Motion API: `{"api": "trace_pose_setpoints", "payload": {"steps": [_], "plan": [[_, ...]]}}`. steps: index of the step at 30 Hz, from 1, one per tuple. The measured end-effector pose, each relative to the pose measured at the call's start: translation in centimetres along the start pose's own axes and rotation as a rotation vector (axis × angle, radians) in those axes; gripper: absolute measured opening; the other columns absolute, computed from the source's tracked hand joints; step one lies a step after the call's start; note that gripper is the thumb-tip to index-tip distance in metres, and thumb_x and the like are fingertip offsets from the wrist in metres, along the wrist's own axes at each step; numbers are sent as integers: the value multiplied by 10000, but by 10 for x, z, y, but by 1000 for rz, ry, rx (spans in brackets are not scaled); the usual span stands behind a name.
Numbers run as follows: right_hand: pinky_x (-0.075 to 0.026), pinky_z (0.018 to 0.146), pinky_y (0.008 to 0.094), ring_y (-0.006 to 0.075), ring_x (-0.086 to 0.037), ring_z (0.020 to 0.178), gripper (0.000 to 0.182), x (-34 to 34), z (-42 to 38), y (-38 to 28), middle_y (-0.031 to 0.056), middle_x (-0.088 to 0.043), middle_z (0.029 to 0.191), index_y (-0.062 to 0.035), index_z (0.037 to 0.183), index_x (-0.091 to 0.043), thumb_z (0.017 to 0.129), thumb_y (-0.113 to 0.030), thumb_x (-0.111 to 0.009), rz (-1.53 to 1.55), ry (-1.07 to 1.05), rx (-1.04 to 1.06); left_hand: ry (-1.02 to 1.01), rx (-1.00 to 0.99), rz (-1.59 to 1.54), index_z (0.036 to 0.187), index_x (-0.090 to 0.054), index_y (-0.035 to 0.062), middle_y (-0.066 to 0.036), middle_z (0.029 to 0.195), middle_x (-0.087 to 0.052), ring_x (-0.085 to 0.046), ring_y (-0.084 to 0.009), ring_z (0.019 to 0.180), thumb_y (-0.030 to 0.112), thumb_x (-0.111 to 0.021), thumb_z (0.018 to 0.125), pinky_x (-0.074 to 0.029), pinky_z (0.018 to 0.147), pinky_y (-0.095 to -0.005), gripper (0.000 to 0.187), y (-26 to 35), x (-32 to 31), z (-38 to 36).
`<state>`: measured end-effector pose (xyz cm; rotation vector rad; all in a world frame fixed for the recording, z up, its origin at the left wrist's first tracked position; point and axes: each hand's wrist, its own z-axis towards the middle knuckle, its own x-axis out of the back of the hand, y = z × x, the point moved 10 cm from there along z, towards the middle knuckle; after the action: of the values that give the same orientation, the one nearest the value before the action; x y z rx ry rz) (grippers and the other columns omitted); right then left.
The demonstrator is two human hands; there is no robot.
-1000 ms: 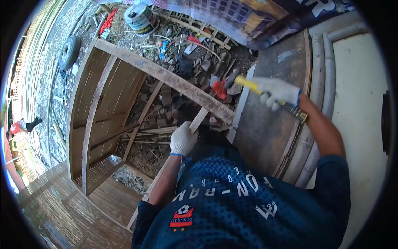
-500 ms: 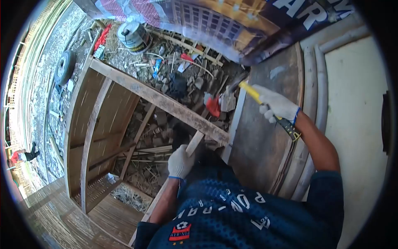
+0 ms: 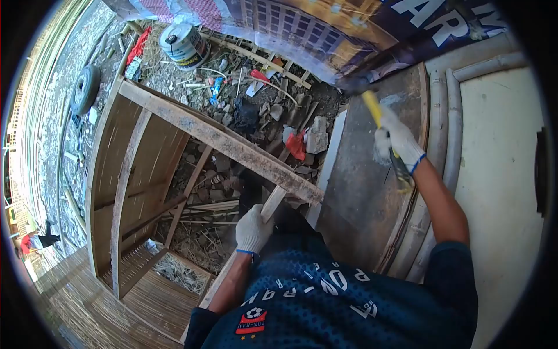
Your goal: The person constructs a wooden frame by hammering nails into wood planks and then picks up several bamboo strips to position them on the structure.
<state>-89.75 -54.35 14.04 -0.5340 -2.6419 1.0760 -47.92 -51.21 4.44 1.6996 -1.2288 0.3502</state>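
Observation:
In a white knit glove, my right hand (image 3: pixel 399 138) is wrapped round the yellow and black handle of a hammer (image 3: pixel 372 108). The hammer's dark head is smeared by motion, above the dark wooden board on the right. My left hand (image 3: pixel 252 228), gloved too, grips a narrow wooden strip (image 3: pixel 273 203) close to where it meets the long beam of a wooden frame (image 3: pixel 226 143). The frame stands tilted in front of my body, with a woven panel (image 3: pixel 104 174) on its left side.
Rubble and a red plastic scrap (image 3: pixel 296 145) lie beyond the frame. A paint bucket (image 3: pixel 184 47) and a tyre (image 3: pixel 85 90) are farther off. The dark board (image 3: pixel 372 180) and grey poles (image 3: pixel 437 139) line the right. A printed banner (image 3: pixel 302 35) crosses the top.
My right hand has swung the hammer away from the frame, towards the banner, and its head is now more blurred. My left hand keeps its grip on the wooden strip.

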Motion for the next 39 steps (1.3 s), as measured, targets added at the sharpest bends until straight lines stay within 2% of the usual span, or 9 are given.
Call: {"api": "trace_pose_setpoints", "payload": {"steps": [3, 6, 7, 11, 13, 19, 24, 33, 39], "plan": [[-425, 395, 316, 118, -488, 492, 477, -12, -21, 3, 6, -509, 728, -233, 1555, -283, 1092, -222, -396, -167, 318, 257, 11, -17, 2, 1037, -667, 83, -209, 901, -719, -706, -411, 869, 304, -699, 886, -555, 753, -517, 269, -1, 1, 0], [-448, 416, 297, 105, -477, 509, 500, -79, -75, 79, 18, -505, 758, -209, 1573, -315, 1087, -248, -424, -204, -564, -476, 0, -14, 1, 1063, -666, 86, -203, 903, -719, -704, -408, 870, 315, -721, 880, -554, 755, -515, 298, 1, -2, -3], [-449, 420, 292, 99, -472, 516, 539, -88, -83, 63, 27, -501, 769, -225, 1605, -288, 1085, -248, -428, -410, -619, -419, -5, -9, -9, 1078, -662, 85, -202, 917, -720, -703, -407, 885, 321, -734, 875, -554, 760, -513, 320, -5, -2, -4], [-420, 431, 268, 83, -444, 537, 663, -57, -55, 16, 10, -479, 768, -256, 1661, -158, 1067, -217, -449, -409, -295, -197, -23, -41, -86, 1176, -632, 52, -223, 1066, -704, -685, -405, 1001, 356, -795, 844, -554, 823, -492, 479, 3, 8, -9], [-418, 435, 285, 95, -451, 535, 673, -32, -40, 5, 11, -484, 753, -235, 1662, -156, 1064, -219, -462, -298, -121, -105, 91, -192, -162, 1360, -561, -5, -236, 1274, -655, -660, -371, 1179, 287, -793, 866, -524, 997, -434, 619, 26, 60, -16], [-421, 464, 310, 114, -421, 510, 740, -18, -19, 29, -3, -456, 700, -263, 1668, -84, 1053, -209, -492, 60, -81, -28, 385, -960, 177, 1406, -541, -22, -228, 1366, -611, -630, -351, 1233, 270, -703, 955, -501, 1041, -437, 561, 220, 333, -90], [-373, 431, 261, 56, -375, 492, 634, -52, -49, 76, -57, -360, 681, -379, 1635, -163, 1080, -230, -430, 300, -244, -230, 142, -1313, 486, 1412, -531, -29, -235, 1378, -599, -617, -352, 1250, 266, -700, 956, -492, 1053, -435, 569, 301, 307, -129], [-383, 437, 284, 78, -373, 461, 580, -52, -50, 123, -51, -356, 637, -319, 1571, -296, 1036, -202, -486, 337, -201, -245, 110, -1277, 516, 1423, -513, -41, -246, 1401, -579, -594, -353, 1280, 259, -695, 957, -475, 1074, -432, 583, 308, 298, -125], [-364, 432, 259, 65, -380, 485, 666, -53, -59, 100, -46, -400, 698, -362, 1649, -136, 1083, -251, -469, 307, -203, -210, 76, -1253, 510, 1430, -501, -49, -253, 1416, -565, -578, -354, 1300, 254, -691, 958, -463, 1087, -430, 593, 308, 293, -117]]}}
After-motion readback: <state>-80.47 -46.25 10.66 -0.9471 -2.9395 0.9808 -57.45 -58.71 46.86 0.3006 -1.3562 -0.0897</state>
